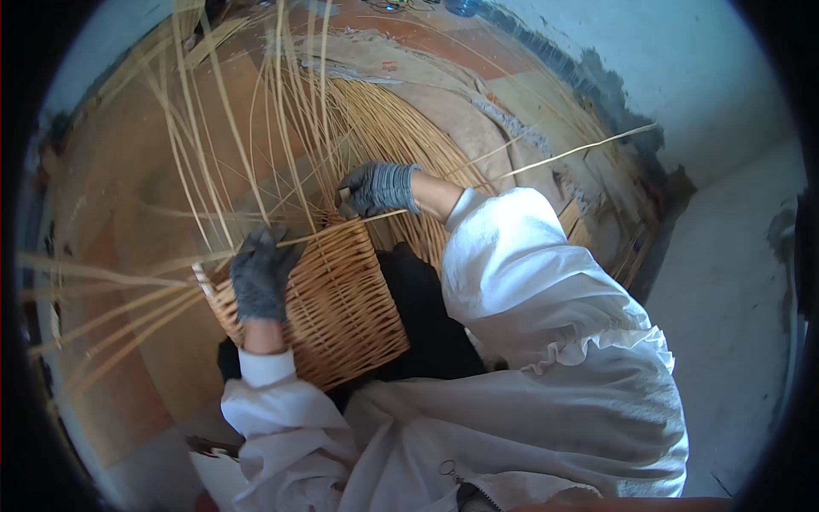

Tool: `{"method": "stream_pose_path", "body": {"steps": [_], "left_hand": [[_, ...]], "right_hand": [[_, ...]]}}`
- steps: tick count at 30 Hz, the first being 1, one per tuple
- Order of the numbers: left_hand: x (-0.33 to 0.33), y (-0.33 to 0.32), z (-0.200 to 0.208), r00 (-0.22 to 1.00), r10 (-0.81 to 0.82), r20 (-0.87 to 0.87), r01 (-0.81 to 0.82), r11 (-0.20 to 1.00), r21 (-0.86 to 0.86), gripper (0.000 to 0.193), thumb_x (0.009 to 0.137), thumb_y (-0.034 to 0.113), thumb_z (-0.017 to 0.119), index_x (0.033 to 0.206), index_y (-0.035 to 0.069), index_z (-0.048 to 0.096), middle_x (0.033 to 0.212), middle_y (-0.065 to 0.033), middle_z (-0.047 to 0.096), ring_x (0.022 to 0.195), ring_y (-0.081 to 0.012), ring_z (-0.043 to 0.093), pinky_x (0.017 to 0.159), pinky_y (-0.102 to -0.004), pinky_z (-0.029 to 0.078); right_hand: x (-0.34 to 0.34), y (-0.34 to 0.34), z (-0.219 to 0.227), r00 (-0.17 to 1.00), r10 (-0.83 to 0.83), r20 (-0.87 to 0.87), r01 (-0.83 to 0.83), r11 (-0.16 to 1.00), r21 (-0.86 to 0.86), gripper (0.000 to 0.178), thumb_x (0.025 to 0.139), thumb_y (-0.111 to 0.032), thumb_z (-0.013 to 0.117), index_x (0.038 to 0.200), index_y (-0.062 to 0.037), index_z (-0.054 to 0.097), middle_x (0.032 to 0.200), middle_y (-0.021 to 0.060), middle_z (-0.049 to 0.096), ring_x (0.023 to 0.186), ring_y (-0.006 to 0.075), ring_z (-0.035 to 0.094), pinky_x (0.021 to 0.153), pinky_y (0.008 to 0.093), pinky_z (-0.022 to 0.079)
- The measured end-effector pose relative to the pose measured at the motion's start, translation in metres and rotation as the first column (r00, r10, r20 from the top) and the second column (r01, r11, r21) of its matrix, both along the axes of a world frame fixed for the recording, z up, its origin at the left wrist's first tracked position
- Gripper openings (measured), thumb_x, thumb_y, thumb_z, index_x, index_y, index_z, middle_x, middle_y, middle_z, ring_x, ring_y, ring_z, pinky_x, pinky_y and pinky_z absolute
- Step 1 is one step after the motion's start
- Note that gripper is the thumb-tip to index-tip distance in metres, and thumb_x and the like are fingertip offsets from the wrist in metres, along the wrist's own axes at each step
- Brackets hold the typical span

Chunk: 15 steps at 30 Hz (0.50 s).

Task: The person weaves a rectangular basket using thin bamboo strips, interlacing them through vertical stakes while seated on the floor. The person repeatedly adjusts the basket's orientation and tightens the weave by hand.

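Observation:
A half-woven wicker basket (350,299) rests tilted on my dark-trousered lap, its honey-coloured side facing me. My left hand (263,275), in a grey glove, is closed over its upper edge, fingers pressing a long wicker rod (328,230) that runs along the rim. Farther right, my right hand (375,188), also grey-gloved, is closed just above the rim's right corner, with wicker at its fingertips; the exact grip is partly hidden. Long upright rods (229,119) rise from the basket's far side. More loose rods (136,311) fan out to the left.
Beyond the basket lies a large bundle of wicker rods (401,124) on brown sacking (461,145). One pale rod (589,147) sticks out to the right, toward the whitish wall (725,247). Brown tiled floor (119,230) stretches away to the left.

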<state>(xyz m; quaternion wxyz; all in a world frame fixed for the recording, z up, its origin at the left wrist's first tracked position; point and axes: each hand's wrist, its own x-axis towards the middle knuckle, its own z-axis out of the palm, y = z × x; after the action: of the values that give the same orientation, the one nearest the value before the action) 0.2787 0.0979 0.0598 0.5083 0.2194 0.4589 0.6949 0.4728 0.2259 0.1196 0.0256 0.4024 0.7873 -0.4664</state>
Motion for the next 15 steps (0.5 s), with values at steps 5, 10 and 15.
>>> {"method": "stream_pose_path", "body": {"steps": [5, 10, 15], "left_hand": [[0.003, 0.065, 0.068, -0.072, 0.002, -0.997, 0.117, 0.993, -0.006, 0.015, 0.076, 0.004, 0.061, 0.091, 0.002, 0.060, 0.099, -0.0121, 0.059, 0.097, -0.0238, 0.056, 0.079, -0.0324, 0.047], [0.048, 0.149, 0.022, -0.579, 0.002, -0.815, 0.292, 0.934, -0.205, 0.033, 0.075, 0.026, 0.065, 0.102, 0.006, 0.061, 0.107, -0.0131, 0.057, 0.104, -0.0290, 0.050, 0.088, -0.0381, 0.041], [0.017, -0.034, 0.034, -0.003, 0.437, -0.900, 0.196, 0.882, 0.428, 0.022, 0.081, 0.016, 0.061, 0.097, 0.000, 0.059, 0.100, -0.0158, 0.059, 0.092, -0.0279, 0.056, 0.084, -0.0375, 0.043]], "right_hand": [[-0.003, -0.042, -0.014, 0.917, -0.388, -0.096, 0.398, 0.908, 0.128, 0.036, 0.071, -0.032, 0.067, 0.092, -0.0028, 0.062, 0.095, 0.0168, 0.062, 0.088, 0.0309, 0.059, 0.077, 0.0377, 0.047], [-0.052, -0.063, -0.053, 0.838, -0.535, -0.105, 0.519, 0.723, 0.456, 0.026, 0.081, -0.024, 0.052, 0.096, -0.0039, 0.061, 0.095, 0.0192, 0.061, 0.089, 0.0310, 0.060, 0.078, 0.0391, 0.047], [0.028, -0.053, -0.059, 0.875, -0.448, -0.184, 0.484, 0.799, 0.357, 0.043, 0.081, -0.044, 0.054, 0.102, -0.0061, 0.058, 0.099, 0.0206, 0.061, 0.094, 0.0341, 0.059, 0.079, 0.0397, 0.046]]}}
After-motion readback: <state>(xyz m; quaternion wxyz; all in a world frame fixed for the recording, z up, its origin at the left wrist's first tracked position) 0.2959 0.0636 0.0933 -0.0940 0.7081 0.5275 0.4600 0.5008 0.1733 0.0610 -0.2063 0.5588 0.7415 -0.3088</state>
